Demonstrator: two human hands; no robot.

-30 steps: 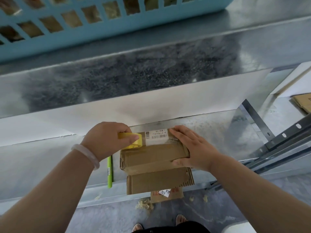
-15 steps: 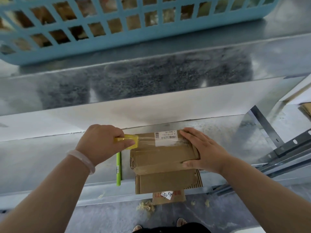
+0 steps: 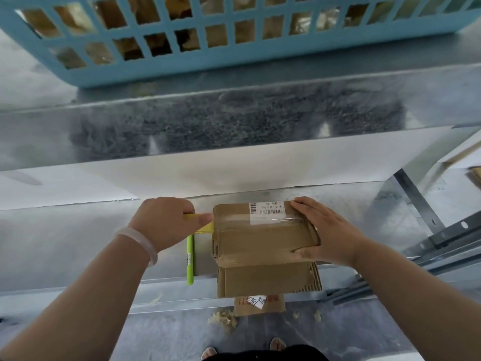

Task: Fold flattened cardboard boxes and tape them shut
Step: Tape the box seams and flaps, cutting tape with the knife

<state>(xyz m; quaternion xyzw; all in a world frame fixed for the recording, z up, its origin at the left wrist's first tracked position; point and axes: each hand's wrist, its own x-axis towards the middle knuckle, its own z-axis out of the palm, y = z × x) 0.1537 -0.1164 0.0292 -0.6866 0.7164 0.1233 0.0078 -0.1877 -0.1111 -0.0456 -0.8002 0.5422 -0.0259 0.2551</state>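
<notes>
A small brown cardboard box (image 3: 263, 238) with a white barcode label and clear tape across its top lies on the metal shelf (image 3: 78, 243). My left hand (image 3: 166, 222) grips a yellow tape roll (image 3: 201, 222) at the box's left edge, its thumb on the roll. At the box's right end my right hand (image 3: 330, 233) lies over the corner, fingers along the top and thumb on the near side. Under the box lies another cardboard piece (image 3: 268, 280) that overhangs the shelf's front edge.
A green pen (image 3: 190, 259) lies on the shelf just left of the box. A blue plastic basket (image 3: 234, 56) holding cardboard stands on the upper shelf. Another cardboard piece (image 3: 260, 304) and scraps lie on the floor below. A metal frame (image 3: 442, 235) runs at the right.
My left hand has drawn the tape roll leftward off the box top to its left edge. The right hand has stayed on the box's right end.
</notes>
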